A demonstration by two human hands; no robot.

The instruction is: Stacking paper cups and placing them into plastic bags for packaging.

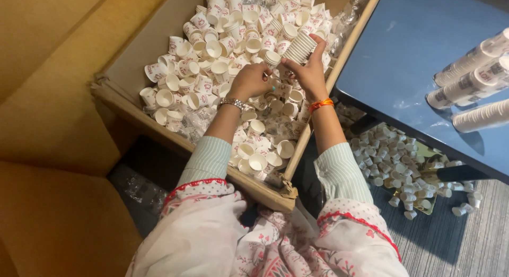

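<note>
My right hand (309, 70) is curling around a short stack of small paper cups (300, 45), thumb on one side and fingers wrapped over the far side, so the stack is lying tilted with its open mouth pointing toward my other hand. My left hand (250, 80) is sitting just beside it, fingers bent and pinched on a single paper cup (272, 58) whose rim is nearly meeting the mouth of the stack. I am wearing a metal watch (231, 103) on the left wrist and an orange thread band (321, 104) on the right. Beneath both hands and spreading out all around them is a heap of loose white cups (212, 54) with red print, filling a large cardboard box (132, 104) whose near edge is crossing under my forearms. Past my right hand, beyond the box wall, a blue table (403, 54) is carrying long stacked rows of cups (472, 80) lying on their sides, and below that table, more loose cups (395, 165) are lying scattered on the floor.
</note>
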